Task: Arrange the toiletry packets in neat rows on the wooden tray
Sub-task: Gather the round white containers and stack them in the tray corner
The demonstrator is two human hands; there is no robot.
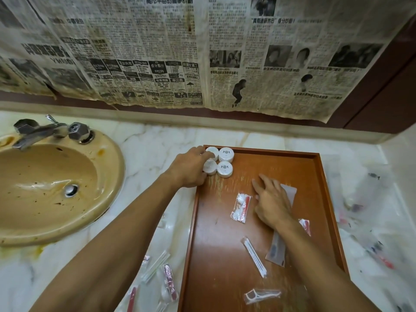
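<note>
A wooden tray [225, 255] lies on the marble counter. Several round white soap packets [225, 154] sit in a tight block in its far left corner. My left hand [191, 167] grips the two left ones, fingers curled over them. My right hand [272, 203] rests flat on the tray with straight fingers, lying over a pale flat packet [290, 192]. Beside it lies a clear packet with cotton balls and red print [240, 207]. Nearer me on the tray are a cotton swab packet [254, 256], a grey sachet [275, 251] and a dental floss pick packet [262, 296].
A stained beige sink [45, 188] with a metal tap [36, 131] fills the left. Loose packets [162, 278] lie on the marble left of the tray, more clear wrappers [369, 221] on the right. Old newspaper [180, 52] covers the wall behind.
</note>
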